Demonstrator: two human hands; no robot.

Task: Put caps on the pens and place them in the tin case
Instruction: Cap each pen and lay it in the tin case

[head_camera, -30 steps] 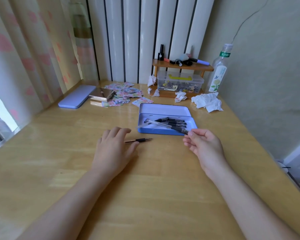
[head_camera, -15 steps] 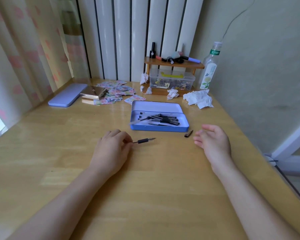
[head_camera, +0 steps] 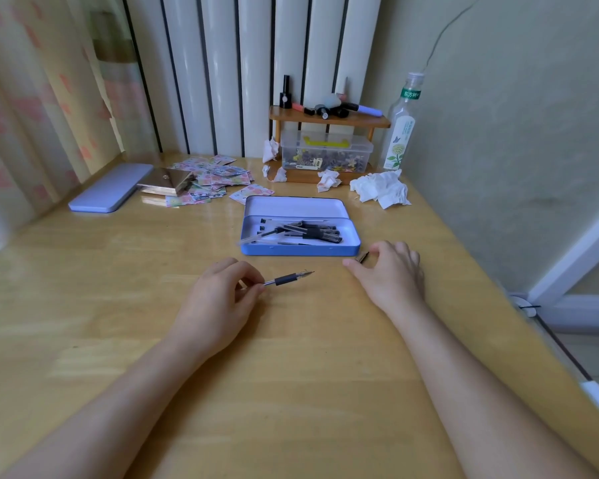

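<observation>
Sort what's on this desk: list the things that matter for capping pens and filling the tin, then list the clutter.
For the job:
uncapped pen in the left hand
pen cap at the right hand
open tin case holding capped pens

Just lying about:
tin lid
stickers
crumpled tissues
bottle
wooden shelf
plastic box

I see my two hands: my left hand and my right hand. One open pen is in my left fingers. One cap is at my right fingertips. One blue tin case sits at twelve o'clock, with a pile of pens inside, too jumbled to count. One lid lies at ten o'clock. One bottle stands at one o'clock.
</observation>
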